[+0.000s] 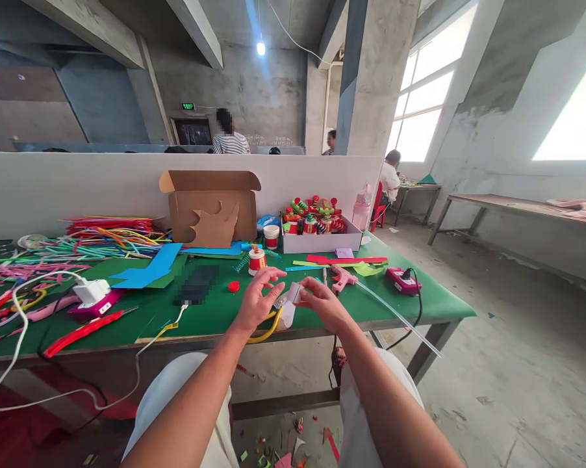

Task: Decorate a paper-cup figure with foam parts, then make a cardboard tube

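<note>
In the head view, my right hand pinches a small pale lilac piece of paper over the table's front edge. My left hand is just left of it, fingers curved and apart, with nothing visible in them. Yellow-handled scissors lie below and between my hands, partly hidden by my left wrist. A white scrap lies beside them. Just beyond my left hand stands a red and white paper cup with a teal coiled strip at its side. A red bottle cap lies to its left.
A pink glue gun with a long clear stick points over the front edge at right. Behind are a white box of finished cup figures and an open cardboard box. Pipe cleaners, a phone and cables crowd the left.
</note>
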The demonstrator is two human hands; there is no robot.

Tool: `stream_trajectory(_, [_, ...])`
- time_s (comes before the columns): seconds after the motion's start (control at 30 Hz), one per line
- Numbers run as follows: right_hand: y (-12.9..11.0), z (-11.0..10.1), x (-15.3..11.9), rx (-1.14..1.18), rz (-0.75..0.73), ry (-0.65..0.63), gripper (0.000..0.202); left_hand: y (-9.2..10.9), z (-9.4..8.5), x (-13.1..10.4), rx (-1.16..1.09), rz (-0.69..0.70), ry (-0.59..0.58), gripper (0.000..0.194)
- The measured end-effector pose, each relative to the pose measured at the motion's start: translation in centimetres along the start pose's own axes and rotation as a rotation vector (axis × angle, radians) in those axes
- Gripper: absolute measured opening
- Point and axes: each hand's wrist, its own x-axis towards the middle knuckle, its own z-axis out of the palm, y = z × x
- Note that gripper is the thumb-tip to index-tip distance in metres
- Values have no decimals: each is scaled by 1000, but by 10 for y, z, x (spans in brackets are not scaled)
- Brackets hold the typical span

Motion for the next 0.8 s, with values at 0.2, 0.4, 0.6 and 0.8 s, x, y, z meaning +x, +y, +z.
stream_trajectory(0.2, [2, 6, 0, -100, -37, -17, 35, -3, -2, 0, 50, 0, -159, 14])
stream_trajectory(0.4, [6, 11, 7, 53, -87, 283, 36, -2, 9, 1, -358, -282, 135, 25])
stream_trajectory(0.6, [11, 16, 8, 168, 61, 182, 41, -3, 15, -2, -276, -244, 213, 26])
stream_trajectory(0.8, [13, 14, 10, -167, -109, 211, 39, -7, 11, 0, -226, -327, 9, 34])
